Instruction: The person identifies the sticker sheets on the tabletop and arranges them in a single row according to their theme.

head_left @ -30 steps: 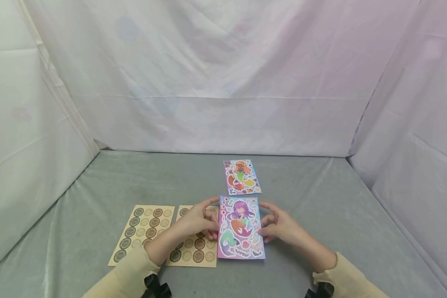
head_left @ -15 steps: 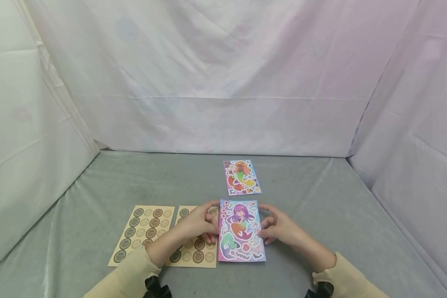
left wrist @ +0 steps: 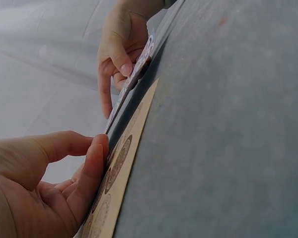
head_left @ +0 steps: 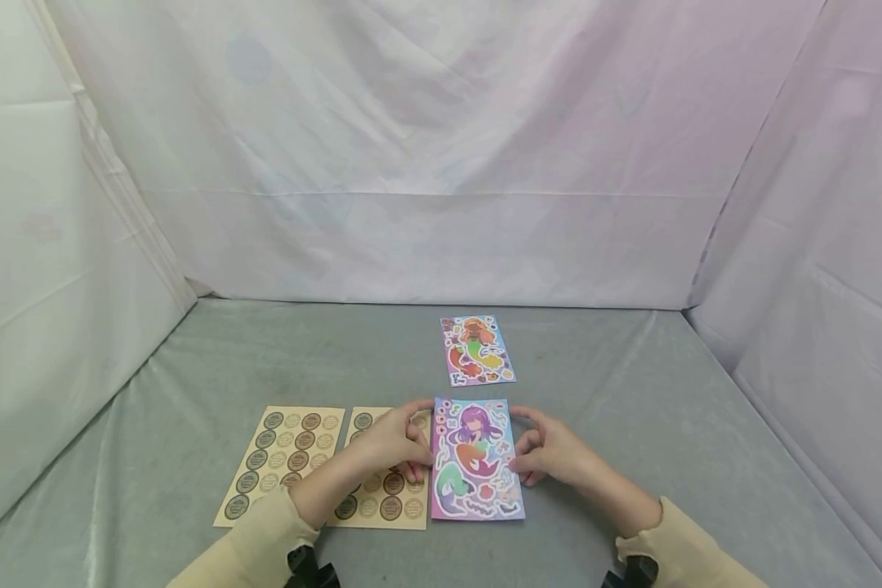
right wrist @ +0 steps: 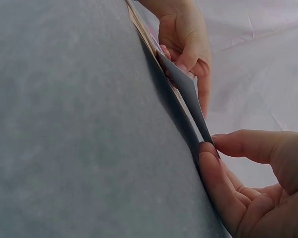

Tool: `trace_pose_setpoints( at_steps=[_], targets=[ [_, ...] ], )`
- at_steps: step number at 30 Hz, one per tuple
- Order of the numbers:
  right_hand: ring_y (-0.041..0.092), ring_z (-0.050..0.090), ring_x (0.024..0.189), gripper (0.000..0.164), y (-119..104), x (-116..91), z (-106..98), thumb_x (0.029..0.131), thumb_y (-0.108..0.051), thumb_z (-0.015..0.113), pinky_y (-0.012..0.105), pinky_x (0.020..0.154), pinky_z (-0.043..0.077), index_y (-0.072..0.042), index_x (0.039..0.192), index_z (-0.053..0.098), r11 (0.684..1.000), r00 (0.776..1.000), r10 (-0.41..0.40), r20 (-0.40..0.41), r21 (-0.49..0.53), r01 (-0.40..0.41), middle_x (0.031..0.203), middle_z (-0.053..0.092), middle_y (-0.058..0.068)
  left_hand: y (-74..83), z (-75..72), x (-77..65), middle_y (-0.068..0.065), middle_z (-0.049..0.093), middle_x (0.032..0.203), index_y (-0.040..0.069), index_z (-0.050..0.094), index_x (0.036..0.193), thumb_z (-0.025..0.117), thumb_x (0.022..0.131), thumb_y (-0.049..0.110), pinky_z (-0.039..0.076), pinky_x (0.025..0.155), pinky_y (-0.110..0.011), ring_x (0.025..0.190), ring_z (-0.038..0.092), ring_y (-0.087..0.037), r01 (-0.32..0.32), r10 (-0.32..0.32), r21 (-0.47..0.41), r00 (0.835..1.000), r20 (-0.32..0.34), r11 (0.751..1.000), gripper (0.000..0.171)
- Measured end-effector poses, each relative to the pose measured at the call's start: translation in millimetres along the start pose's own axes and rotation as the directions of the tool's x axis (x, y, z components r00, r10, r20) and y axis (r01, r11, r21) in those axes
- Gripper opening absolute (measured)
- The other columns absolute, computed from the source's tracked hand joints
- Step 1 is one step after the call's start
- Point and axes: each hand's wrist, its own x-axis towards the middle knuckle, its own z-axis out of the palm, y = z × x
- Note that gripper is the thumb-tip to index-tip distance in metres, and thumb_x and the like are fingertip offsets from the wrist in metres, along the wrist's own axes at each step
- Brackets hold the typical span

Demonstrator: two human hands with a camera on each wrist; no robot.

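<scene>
A purple and blue mermaid sticker sheet (head_left: 476, 461) is held between my two hands, just right of the tan sheets. My left hand (head_left: 394, 443) pinches its left edge with thumb and finger; the left wrist view shows that pinch close above a tan sheet of round stickers (left wrist: 120, 166). On the other edge, the thumb and a finger of my right hand (head_left: 554, 449) pinch the sheet too. Seen from the right wrist, the mermaid sheet (right wrist: 186, 91) is tilted, with a gap beneath its near part. The left hand and forearm hide part of the second tan sheet.
Another mermaid sticker sheet (head_left: 478, 351) lies farther back on the grey cloth-covered table (head_left: 617, 367). At the left lie two tan sheets of round stickers, the outer one (head_left: 279, 445) beside the inner one (head_left: 378, 514). White curtains (head_left: 441, 245) stand around the back and sides.
Both hands have drawn the held mermaid sheet slightly toward me, widening the gap to the mermaid sheet behind it. The other sheets have stayed in place.
</scene>
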Motion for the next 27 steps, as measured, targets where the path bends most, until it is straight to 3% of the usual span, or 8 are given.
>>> trace_pose_setpoints(
  at_steps=[10,27],
  targets=[
    [0.022,0.061,0.062,0.086,-0.4,-1.1,1.0,0.078,-0.004,0.077,0.037,0.057,0.057,0.002,0.146,0.025,0.999,0.999,0.035,-0.009,-0.033,-0.035,0.077,0.063,0.009,-0.2,0.1,-0.4,-0.012,0.066,0.068,-0.006,0.026,0.146,0.071,0.078,-0.004,0.054,0.044,-0.03,0.047,0.06,-0.018,-0.003,0.003,0.058,1.0,0.001,0.998,0.081],
    [0.019,0.06,0.055,0.086,-3.7,-2.3,2.4,0.077,-0.005,0.079,0.033,0.05,0.054,0.002,0.146,0.027,0.992,1.0,0.026,-0.016,-0.12,-0.028,0.071,0.062,0.008,-0.4,1.1,0.3,-0.012,0.065,0.067,-0.004,0.029,0.146,0.071,0.079,0.0,0.053,0.042,-0.028,0.044,0.059,-0.016,0.025,-0.024,0.083,1.0,-0.016,0.996,0.08]
  ],
)
